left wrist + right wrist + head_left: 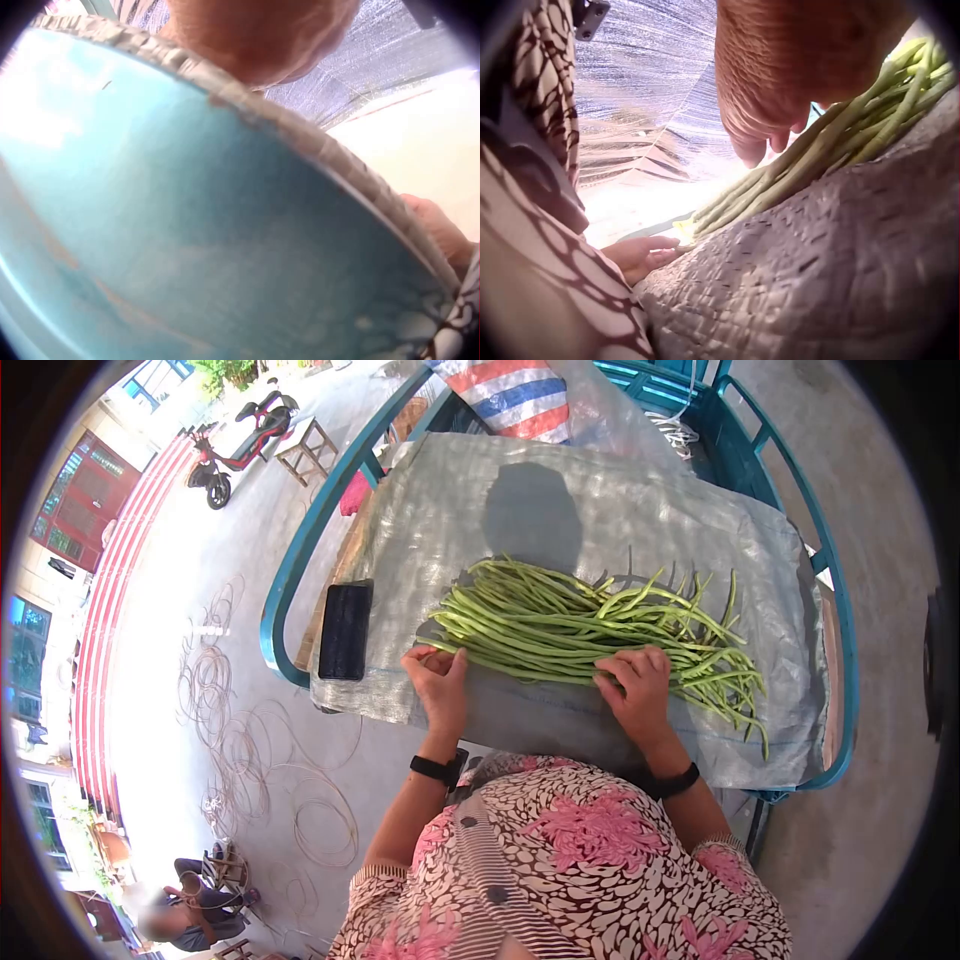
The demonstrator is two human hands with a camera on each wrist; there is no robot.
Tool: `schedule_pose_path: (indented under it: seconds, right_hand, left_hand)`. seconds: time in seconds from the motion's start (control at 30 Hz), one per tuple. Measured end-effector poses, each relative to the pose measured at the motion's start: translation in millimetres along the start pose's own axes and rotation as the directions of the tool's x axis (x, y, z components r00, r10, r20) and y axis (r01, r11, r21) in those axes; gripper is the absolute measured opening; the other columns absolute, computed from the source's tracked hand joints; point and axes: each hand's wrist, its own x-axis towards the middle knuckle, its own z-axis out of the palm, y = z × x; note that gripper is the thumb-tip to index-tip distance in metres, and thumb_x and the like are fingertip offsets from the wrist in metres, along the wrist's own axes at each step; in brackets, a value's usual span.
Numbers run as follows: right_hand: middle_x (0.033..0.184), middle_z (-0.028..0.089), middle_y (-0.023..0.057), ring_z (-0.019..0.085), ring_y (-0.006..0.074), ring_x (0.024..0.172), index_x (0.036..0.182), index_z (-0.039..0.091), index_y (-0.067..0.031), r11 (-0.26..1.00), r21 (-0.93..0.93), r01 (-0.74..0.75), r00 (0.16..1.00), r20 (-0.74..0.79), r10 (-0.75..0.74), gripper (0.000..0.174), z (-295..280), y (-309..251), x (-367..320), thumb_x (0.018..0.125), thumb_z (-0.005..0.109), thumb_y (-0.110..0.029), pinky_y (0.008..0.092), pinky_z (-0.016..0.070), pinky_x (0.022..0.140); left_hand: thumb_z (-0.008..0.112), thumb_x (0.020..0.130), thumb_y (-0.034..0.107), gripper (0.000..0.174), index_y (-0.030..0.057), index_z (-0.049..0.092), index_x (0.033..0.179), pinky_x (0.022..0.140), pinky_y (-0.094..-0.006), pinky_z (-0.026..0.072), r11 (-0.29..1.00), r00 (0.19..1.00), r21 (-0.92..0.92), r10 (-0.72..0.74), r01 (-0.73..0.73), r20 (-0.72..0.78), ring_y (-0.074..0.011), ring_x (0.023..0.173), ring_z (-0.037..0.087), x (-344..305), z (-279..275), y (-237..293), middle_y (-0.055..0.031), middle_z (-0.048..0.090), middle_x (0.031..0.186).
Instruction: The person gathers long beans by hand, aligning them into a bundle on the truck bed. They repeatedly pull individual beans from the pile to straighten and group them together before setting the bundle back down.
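Note:
A bundle of long green beans (560, 615) lies crosswise on a grey woven sheet (430, 490), with the thin tips fanned out at the right. At the bundle's left end, my left hand (437, 685) pinches bean ends between thumb and fingers. The right wrist view shows that same left hand (641, 256) low at the end of the beans (780, 184). My right hand (638, 688) rests at the near side of the bundle, right of its middle, fingers loosely bent over the beans. The left wrist view mostly shows a blue-green surface (172, 180) under the sheet's edge.
A dark phone-like slab (345, 630) lies on the sheet's left side. Blue metal rails (290, 585) flank the cart bed. A striped bag (515, 400) sits beyond the sheet. Wire coils (210, 690), a stool (305, 450), a red scooter (240, 445) and a seated person (195, 910) are at the left.

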Motion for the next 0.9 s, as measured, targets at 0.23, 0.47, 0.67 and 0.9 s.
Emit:
schedule_pose_path:
  seconds: [0.23, 0.47, 0.67, 0.9]
  right_hand:
    - [0.098, 0.062, -0.0003, 0.053, 0.0244, 0.097, 0.095, 0.07, -0.0156, 0.996, 0.079, 0.037, 0.998, 0.045, -0.041, 0.023, 5, -5, 24, 0.073, 0.077, -0.017, 0.0413, 0.0372, 0.092]
    - [0.097, 0.063, 0.0012, 0.054, 0.0244, 0.098, 0.093, 0.067, -0.0135, 0.993, 0.112, 0.022, 0.984, 0.176, -0.042, 0.022, 19, -6, 38, 0.073, 0.077, -0.015, 0.042, 0.0368, 0.093]
    - [0.094, 0.065, 0.0019, 0.058, 0.0244, 0.092, 0.098, 0.064, -0.0106, 0.979, 0.2, 0.032, 0.996, 0.075, -0.048, 0.022, 20, -5, 38, 0.077, 0.072, -0.011, 0.0439, 0.0367, 0.099]
    - [0.088, 0.063, 0.0019, 0.059, 0.0238, 0.087, 0.094, 0.066, -0.0124, 0.969, 0.245, 0.008, 0.993, 0.111, -0.037, 0.02, 17, -6, 40, 0.077, 0.075, -0.015, 0.0445, 0.0371, 0.099]
  left_hand:
    - [0.061, 0.092, 0.0, 0.042, 0.0023, 0.042, 0.129, 0.088, -0.0249, 0.0449, 0.961, 0.983, -0.246, -0.087, 0.126, 0.161, -0.0132, 0.09, 0.059, 5, -8, 10, -0.0036, 0.06, 0.093]
    - [0.052, 0.102, 0.017, 0.02, 0.0034, 0.052, 0.116, 0.085, -0.0337, 0.05, 0.866, 0.946, -0.436, -0.117, 0.246, 0.301, -0.0192, 0.088, 0.065, -16, -2, 18, -0.0059, 0.064, 0.096]
    - [0.048, 0.104, 0.025, 0.024, 0.0026, 0.054, 0.112, 0.087, -0.0381, 0.0521, 0.857, 0.883, -0.252, -0.387, 0.451, 0.264, -0.0234, 0.088, 0.066, -16, 3, 33, -0.0119, 0.065, 0.1]
    - [0.044, 0.104, 0.024, 0.035, -0.0033, 0.048, 0.125, 0.088, -0.0381, 0.053, 0.77, 0.81, -0.289, -0.465, 0.569, 0.356, -0.0261, 0.1, 0.063, -8, 9, 46, -0.0191, 0.061, 0.118]
